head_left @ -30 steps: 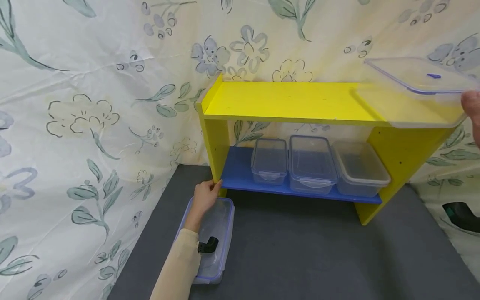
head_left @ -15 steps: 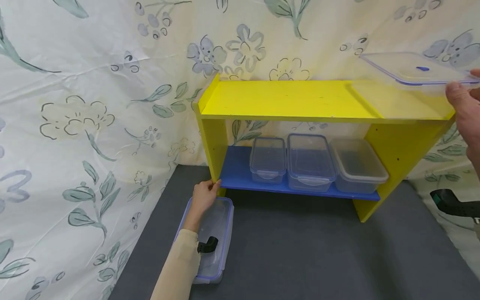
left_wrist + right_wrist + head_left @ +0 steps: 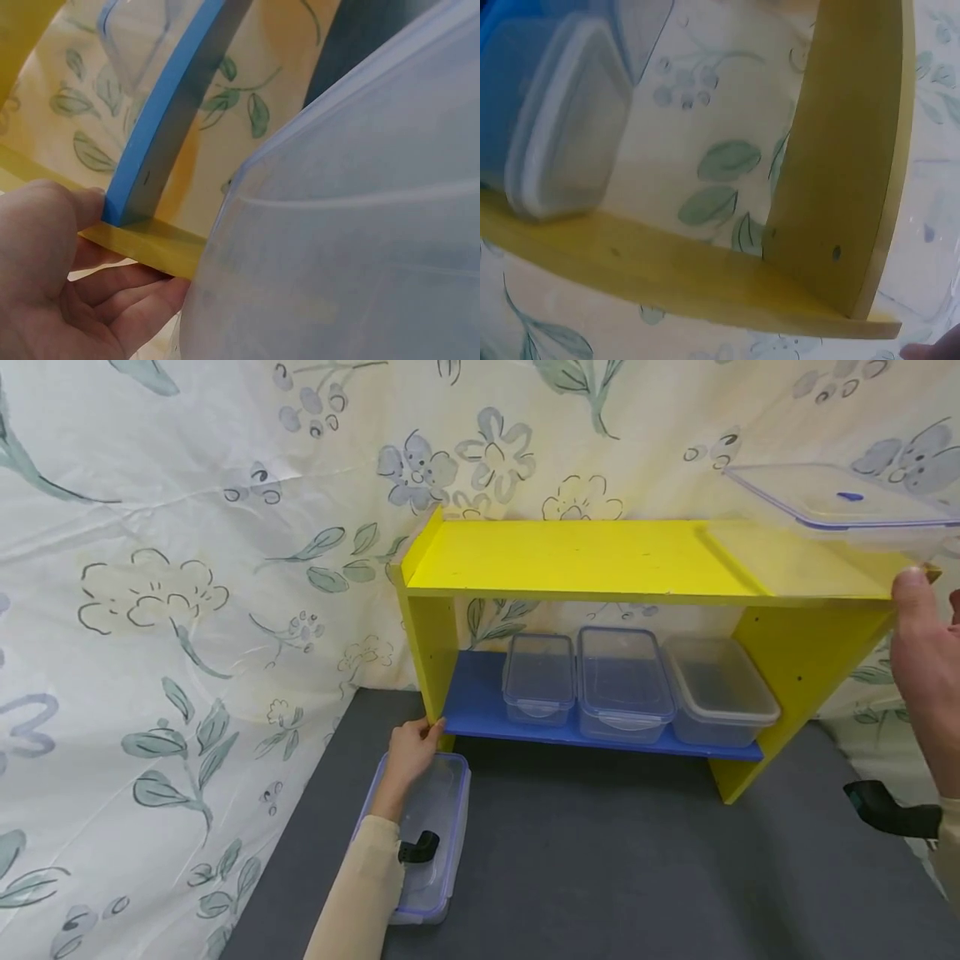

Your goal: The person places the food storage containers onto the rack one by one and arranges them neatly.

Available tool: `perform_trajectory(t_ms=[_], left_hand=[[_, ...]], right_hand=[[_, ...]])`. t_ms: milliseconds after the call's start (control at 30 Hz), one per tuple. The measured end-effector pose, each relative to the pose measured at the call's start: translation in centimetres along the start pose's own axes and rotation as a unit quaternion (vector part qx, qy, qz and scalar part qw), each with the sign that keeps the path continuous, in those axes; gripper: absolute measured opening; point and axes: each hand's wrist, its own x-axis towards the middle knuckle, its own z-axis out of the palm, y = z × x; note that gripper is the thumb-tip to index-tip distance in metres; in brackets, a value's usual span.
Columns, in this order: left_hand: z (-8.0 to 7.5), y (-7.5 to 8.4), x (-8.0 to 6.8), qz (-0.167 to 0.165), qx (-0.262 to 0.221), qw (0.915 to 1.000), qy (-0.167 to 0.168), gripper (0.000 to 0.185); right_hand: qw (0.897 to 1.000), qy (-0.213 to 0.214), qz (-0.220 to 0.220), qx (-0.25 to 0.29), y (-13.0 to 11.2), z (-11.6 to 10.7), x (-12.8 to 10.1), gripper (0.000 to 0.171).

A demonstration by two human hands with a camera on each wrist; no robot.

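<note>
A yellow shelf unit (image 3: 555, 560) with a blue lower board (image 3: 476, 702) stands against the wall. My left hand (image 3: 409, 760) pinches the front edge of its left side panel (image 3: 430, 652); in the left wrist view the thumb lies beside the blue board (image 3: 161, 124) and the fingers are behind the yellow panel. My right hand (image 3: 926, 668) is raised at the right end of the top board, thumb up, partly cut off by the frame. Above it, a clear lidded food container (image 3: 832, 497) sits on the top board. In the right wrist view only a fingertip (image 3: 936, 351) shows.
Three clear food containers (image 3: 626, 677) stand in a row on the blue board. Another clear container with a blue-edged lid (image 3: 442, 827) lies on the dark table (image 3: 585, 860) under my left forearm. Floral fabric (image 3: 225, 652) hangs behind.
My right hand came in from the right, touched the top container, then dropped away from it to the shelf's end. That container shifted back slightly. My left hand kept its grip.
</note>
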Motion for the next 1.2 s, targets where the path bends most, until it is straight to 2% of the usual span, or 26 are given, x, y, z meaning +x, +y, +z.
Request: perform_trajectory(t_ms=[267, 367, 467, 567, 700, 833, 933, 1100, 1200], left_hand=[[-0.1, -0.4, -0.2, -0.001, 0.004, 1.0000, 0.001, 0.037], [-0.4, -0.4, -0.4, -0.005, -0.001, 1.0000, -0.006, 0.038], [-0.6, -0.4, -0.5, -0.004, -0.003, 1.0000, -0.006, 0.040], [-0.7, -0.4, -0.4, 0.004, -0.004, 1.0000, -0.004, 0.041], [-0.8, -0.4, -0.4, 0.010, -0.005, 0.9999, -0.012, 0.040], [-0.8, -0.3, -0.5, 0.001, -0.006, 0.9999, -0.014, 0.039], [-1.0, -0.2, -0.5, -0.004, -0.007, 0.9999, -0.008, 0.039], [-1.1, 0.0, -0.5, -0.002, -0.003, 0.9999, -0.010, 0.039], [-1.2, -0.1, -0.4, -0.001, 0.001, 0.9999, -0.014, 0.039]], right_hand=[[0.995, -0.011, -0.094, 0.031, 1.1, 0.7, -3.4, 0.055], [0.986, 0.004, -0.151, 0.064, 1.6, 1.6, -4.8, 0.054], [0.971, 0.034, -0.216, 0.095, 2.4, 2.7, -6.1, 0.053], [0.964, 0.057, -0.234, 0.108, 2.9, 3.8, -7.6, 0.053], [0.956, 0.067, -0.254, 0.129, 3.6, 5.2, -9.5, 0.053], [0.951, 0.067, -0.258, 0.160, 4.6, 6.6, -11.2, 0.048], [0.955, 0.056, -0.230, 0.177, 5.2, 7.4, -12.8, 0.043], [0.967, 0.000, -0.169, 0.192, 5.7, 9.0, -15.3, 0.037], [0.968, -0.043, -0.153, 0.193, 5.9, 10.4, -16.8, 0.034]])
